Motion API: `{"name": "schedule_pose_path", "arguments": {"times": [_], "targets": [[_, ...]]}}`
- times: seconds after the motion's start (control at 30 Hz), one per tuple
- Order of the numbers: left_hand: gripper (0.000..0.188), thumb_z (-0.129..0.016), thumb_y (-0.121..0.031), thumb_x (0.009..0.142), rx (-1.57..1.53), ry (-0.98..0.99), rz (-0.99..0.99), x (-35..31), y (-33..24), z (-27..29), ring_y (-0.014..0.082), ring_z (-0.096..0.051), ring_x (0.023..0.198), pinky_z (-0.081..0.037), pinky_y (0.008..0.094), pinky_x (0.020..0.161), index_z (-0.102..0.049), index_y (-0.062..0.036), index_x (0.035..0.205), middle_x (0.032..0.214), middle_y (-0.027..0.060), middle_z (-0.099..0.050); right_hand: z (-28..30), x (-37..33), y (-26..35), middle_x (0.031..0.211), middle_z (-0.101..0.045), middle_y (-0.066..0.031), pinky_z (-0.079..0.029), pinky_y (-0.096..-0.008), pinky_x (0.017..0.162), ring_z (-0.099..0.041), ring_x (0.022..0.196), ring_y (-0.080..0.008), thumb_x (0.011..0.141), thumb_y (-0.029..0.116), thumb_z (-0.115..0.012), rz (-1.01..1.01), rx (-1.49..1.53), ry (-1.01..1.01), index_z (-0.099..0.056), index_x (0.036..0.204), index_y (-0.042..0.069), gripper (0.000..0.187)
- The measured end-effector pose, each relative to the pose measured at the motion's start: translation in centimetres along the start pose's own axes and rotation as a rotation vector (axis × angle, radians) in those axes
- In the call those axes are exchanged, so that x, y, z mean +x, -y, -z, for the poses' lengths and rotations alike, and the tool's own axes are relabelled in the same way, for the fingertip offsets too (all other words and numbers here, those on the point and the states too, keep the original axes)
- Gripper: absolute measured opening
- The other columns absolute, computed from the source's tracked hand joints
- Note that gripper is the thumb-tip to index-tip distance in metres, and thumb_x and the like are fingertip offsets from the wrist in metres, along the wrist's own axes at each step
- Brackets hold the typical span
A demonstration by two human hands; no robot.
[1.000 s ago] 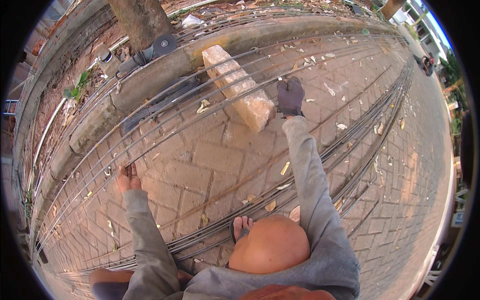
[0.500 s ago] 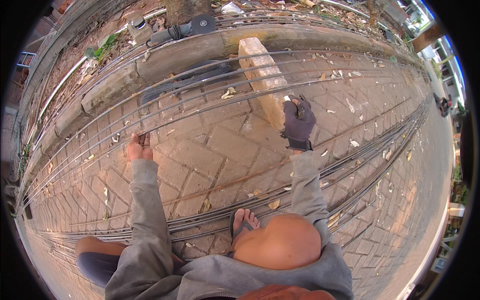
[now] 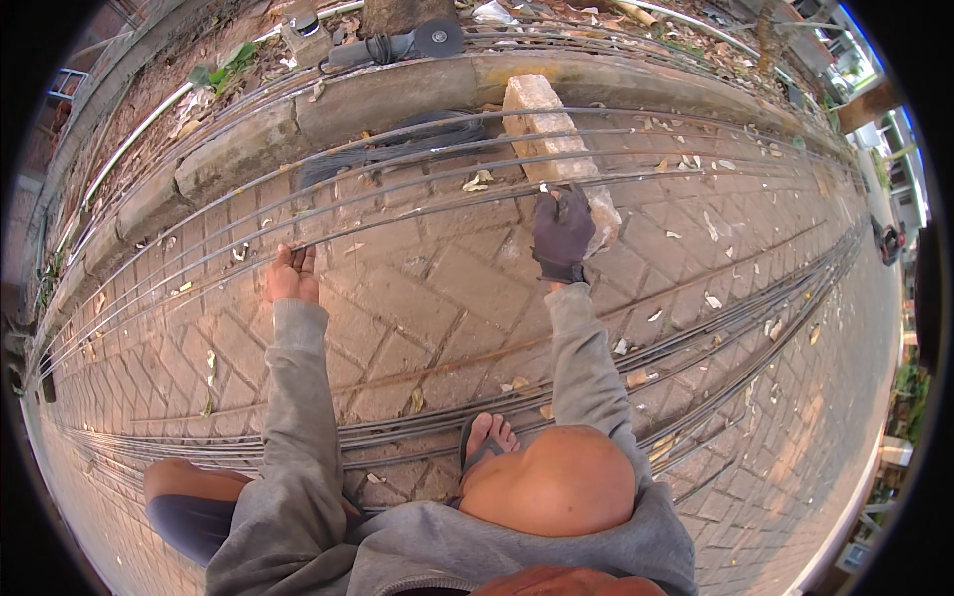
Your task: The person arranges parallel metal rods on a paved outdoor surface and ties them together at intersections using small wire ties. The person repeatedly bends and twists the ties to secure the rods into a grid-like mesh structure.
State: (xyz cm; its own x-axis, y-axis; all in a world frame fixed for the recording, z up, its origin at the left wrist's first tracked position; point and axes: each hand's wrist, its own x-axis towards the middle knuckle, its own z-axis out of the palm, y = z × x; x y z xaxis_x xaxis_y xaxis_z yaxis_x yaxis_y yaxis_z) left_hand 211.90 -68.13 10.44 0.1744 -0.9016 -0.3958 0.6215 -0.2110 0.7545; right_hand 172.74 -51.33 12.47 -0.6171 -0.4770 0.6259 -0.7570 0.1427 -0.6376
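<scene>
Long thin steel rods point(image 3: 417, 214) run across a brick pavement and rest on a pale stone block point(image 3: 542, 124). My bare left hand point(image 3: 291, 275) curls around one rod at the left. My right hand point(image 3: 562, 233), in a dark glove, grips a rod just in front of the block. Both arms wear grey sleeves. My bent bare knee point(image 3: 552, 482) and a sandalled foot point(image 3: 487, 437) sit at the lower middle, over another bundle of rods point(image 3: 696, 328) lying on the paving.
An angle grinder point(image 3: 397, 45) lies on the dirt behind a concrete kerb point(image 3: 328, 109). Dry leaves are scattered over the paving. A tree trunk point(image 3: 402, 12) stands at the top edge.
The view has tilted so the block and rods sit closer to centre. My right hand came down from the block's top to its near end; my left hand stayed on its rod.
</scene>
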Motion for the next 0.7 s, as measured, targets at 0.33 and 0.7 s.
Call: {"name": "schedule_pose_path", "arguments": {"times": [0.33,0.7], "targets": [[0.021,-0.05,-0.014,0.105,0.003,-0.056,-0.009,-1.3,-0.2,-1.3,0.0307,-0.067,0.091,-0.059,0.0482,0.091,-0.055,0.0058,0.103,0.098,0.0189,-0.065,1.3,-5.1,-1.0,0.089,-0.07,-0.0216,-0.053,-0.0482,0.085,-0.066,0.096,-0.0414,0.082,0.013,-0.067,-0.247,-0.321,0.479,-0.066,0.079,0.001,0.012],[0.018,-0.05,-0.012,0.104,-0.061,-0.091,-0.008,-1.8,0.1,-1.6,0.0308,-0.066,0.092,-0.058,0.048,0.092,-0.053,0.0064,0.104,0.097,0.0182,-0.062,-3.4,-6.9,8.8,0.102,-0.072,-0.0137,-0.053,-0.0478,0.09,-0.063,0.108,-0.0428,0.086,0.011,-0.07,0.117,0.271,0.233,-0.069,0.104,0.005,0.018]]}}
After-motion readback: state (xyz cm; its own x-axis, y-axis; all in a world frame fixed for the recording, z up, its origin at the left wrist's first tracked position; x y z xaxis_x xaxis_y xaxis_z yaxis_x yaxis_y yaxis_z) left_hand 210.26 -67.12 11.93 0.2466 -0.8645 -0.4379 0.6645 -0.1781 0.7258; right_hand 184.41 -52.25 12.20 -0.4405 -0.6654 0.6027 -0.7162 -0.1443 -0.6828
